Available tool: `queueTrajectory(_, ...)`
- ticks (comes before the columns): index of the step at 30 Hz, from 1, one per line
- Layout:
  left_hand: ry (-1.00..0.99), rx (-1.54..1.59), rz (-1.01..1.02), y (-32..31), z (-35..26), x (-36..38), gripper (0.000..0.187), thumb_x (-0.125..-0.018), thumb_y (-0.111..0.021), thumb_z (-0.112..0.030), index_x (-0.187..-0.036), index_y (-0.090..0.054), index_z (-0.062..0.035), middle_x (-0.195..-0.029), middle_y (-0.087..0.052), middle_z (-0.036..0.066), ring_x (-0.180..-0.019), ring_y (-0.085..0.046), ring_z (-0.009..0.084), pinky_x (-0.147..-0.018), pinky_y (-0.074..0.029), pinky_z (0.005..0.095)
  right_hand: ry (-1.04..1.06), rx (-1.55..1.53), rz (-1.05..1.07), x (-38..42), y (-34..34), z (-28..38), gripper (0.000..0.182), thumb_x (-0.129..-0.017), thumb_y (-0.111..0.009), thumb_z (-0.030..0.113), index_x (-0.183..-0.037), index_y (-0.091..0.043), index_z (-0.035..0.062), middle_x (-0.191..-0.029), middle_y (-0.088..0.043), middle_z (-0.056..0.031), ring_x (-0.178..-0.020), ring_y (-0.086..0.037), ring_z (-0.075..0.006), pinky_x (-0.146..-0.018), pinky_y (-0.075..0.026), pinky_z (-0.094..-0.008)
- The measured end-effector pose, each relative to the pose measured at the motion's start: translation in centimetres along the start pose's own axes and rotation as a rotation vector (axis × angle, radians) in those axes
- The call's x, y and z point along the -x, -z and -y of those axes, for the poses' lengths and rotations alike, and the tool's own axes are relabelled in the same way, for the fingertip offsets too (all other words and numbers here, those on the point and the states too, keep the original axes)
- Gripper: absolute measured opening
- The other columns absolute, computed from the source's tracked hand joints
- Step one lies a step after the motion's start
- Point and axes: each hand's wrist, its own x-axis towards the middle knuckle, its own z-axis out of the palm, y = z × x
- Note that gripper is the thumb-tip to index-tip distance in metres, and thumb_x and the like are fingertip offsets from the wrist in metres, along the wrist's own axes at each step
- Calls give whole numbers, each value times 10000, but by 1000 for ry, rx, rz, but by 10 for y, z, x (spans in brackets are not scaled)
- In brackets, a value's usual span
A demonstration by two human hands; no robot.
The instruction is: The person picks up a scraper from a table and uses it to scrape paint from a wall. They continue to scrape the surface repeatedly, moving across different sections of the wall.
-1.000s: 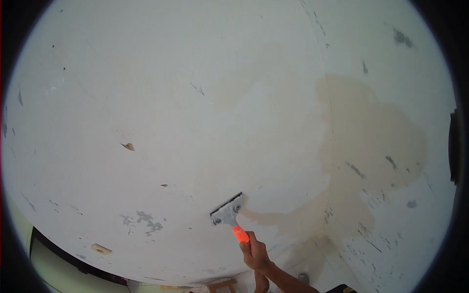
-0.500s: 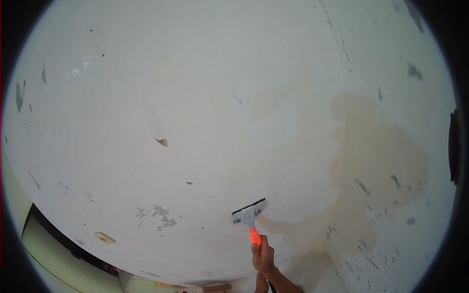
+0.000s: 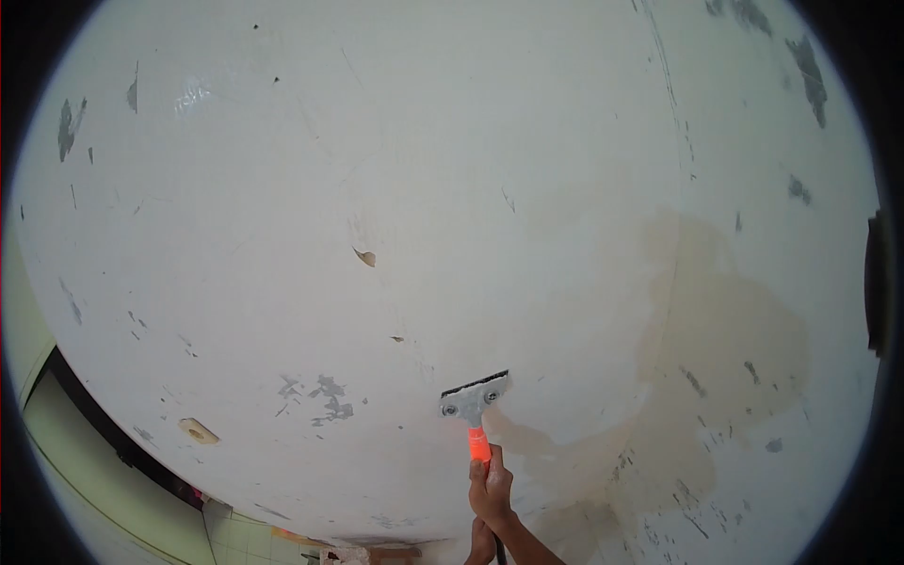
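A wide-bladed scraper (image 3: 474, 395) with a grey metal head and an orange handle is up against the pale wall, its dark blade edge tilted, right end higher. My right hand (image 3: 492, 485) is wrapped round the handle just below the orange part. Lower down, my left hand (image 3: 481, 543) is closed on the dark lower shaft, partly cut off by the frame's bottom edge. White residue shows along the blade. Left of the blade is a grey patch (image 3: 330, 400) of bared wall, and a small brown chip (image 3: 365, 258) lies higher up.
Beige damp-looking stains (image 3: 725, 320) spread around the wall corner at right. A cream wall fitting (image 3: 199, 431) sits at lower left, near a dark-edged opening (image 3: 122, 452). Grey scuffs mark both walls. A dark object (image 3: 876, 282) stands at the far right edge.
The view has turned, shifting most wall marks at left and centre rightward. Against the wall, the scraper has moved somewhat left, nearer the grey patch. Both hands keep their hold.
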Motion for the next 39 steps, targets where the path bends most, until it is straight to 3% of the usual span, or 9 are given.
queueTrajectory(6, -2, 20, 43, 28, 2, -7, 257, -982, -501, -257, -944, -608, -27, -745, -582, -15, -616, -509, 76, -533, -366, 255, -34, -49, -18, -9, -17, 13, 260, -1032, -479, 238, -1111, -480, -10, -631, -523, -32, -554, -508, -111, -518, -411, -280)
queueTrajectory(8, -10, 42, 39, 29, -18, -7, 239, -981, -515, -253, -907, -594, -41, -714, -552, -35, -583, -460, 58, -508, -329, 246, -9, -107, -16, -16, -24, 22, 290, -1012, -508, 215, -1209, -483, 4, -667, -580, -119, -561, -607, -251, -542, -456, -358)
queueTrajectory(9, -2, 42, 32, 28, -28, -13, 239, -981, -515, -253, -907, -594, -41, -714, -552, -35, -583, -460, 58, -508, -329, 246, -18, -105, -11, -21, -28, 32, 290, -1012, -508, 215, -1209, -483, 4, -667, -580, -119, -561, -607, -251, -542, -456, -358)
queueTrajectory(11, -110, 34, 85, 29, -42, -27, 254, -986, -509, -265, -889, -581, -41, -690, -532, -39, -571, -442, 56, -494, -313, 242, 24, -111, -80, -37, -35, 58, 234, -1036, -484, 228, -1085, -480, -1, -641, -514, -24, -560, -487, -99, -520, -396, -277)
queueTrajectory(12, -109, 36, 82, 30, -49, -30, 254, -986, -509, -265, -889, -581, -41, -690, -532, -39, -571, -442, 56, -494, -313, 242, 45, -149, -95, -42, -39, 62, 237, -1038, -487, 234, -1089, -482, 3, -646, -511, -20, -561, -479, -92, -519, -393, -275)
queueTrajectory(24, -83, -62, 31, 78, -37, -3, 429, -1038, -470, -405, -867, -563, -24, -620, -488, -34, -493, -381, 53, -444, -266, 256, -33, -215, -117, 0, -63, 41, 237, -1043, -484, 258, -1071, -485, 22, -636, -504, -7, -544, -479, -81, -492, -383, -265)
queueTrajectory(26, -233, -104, 100, 76, -45, -14, 452, -1036, -473, -434, -847, -560, -32, -609, -480, -38, -487, -374, 51, -440, -256, 253, -18, -214, -126, -7, -65, 50, 233, -1044, -482, 257, -1075, -484, 26, -633, -501, -3, -538, -473, -78, -487, -378, -264)
queueTrajectory(37, -95, -54, 29, 75, -41, -4, 494, -1028, -482, -488, -820, -552, -45, -616, -466, -51, -506, -366, 45, -450, -254, 249, -66, -272, -122, 1, -66, 34, 247, -1042, -496, 287, -1057, -466, 41, -622, -473, 31, -507, -437, -42, -458, -350, -226)
queueTrajectory(39, -199, -154, 85, 70, -55, -14, 491, -1031, -478, -487, -835, -549, -42, -626, -464, -51, -517, -364, 50, -461, -263, 254, -66, -280, -131, -6, -67, 34, 246, -1042, -493, 287, -1052, -465, 42, -620, -471, 34, -504, -436, -39, -455, -349, -221)
